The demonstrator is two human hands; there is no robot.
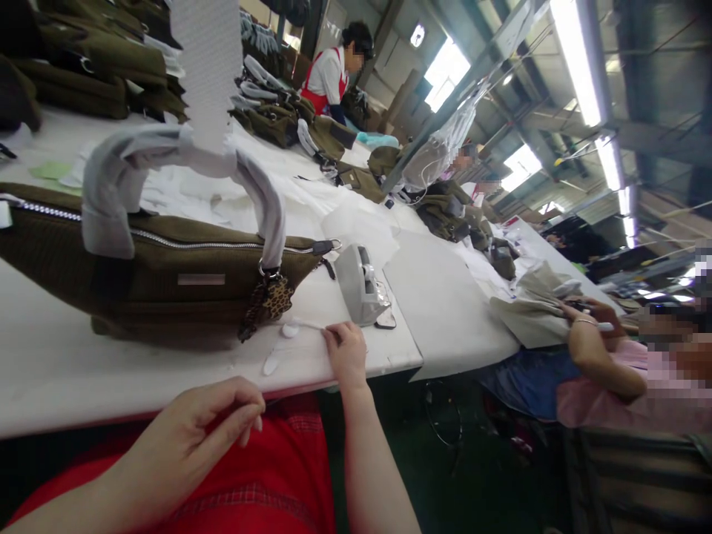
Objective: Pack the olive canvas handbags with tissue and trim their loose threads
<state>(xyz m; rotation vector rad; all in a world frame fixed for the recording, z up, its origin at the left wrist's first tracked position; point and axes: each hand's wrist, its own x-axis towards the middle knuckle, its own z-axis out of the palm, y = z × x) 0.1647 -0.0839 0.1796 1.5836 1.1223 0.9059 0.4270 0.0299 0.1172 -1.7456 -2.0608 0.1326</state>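
An olive handbag (161,297) stands on the white table, its looped handles (111,200) wrapped in pale material. A leopard-patterned charm (277,298) hangs from the right handle. My left hand (208,430) is over the red apron below the table edge, fingers curled and pressed together; whatever they may hold is too small to name. My right hand (345,352) rests at the table's front edge, thumb and finger pinched at the end of a thin white strip (308,324). Beside it stands a grey tape dispenser (357,285). Small white oval pieces (271,365) lie near the bag.
A phone-like object (386,315) lies by the dispenser. More olive bags (105,67) are piled along the table's far side. One person in a red apron (320,81) is across the table; another person's arm (601,356) handles beige material (534,304) at right.
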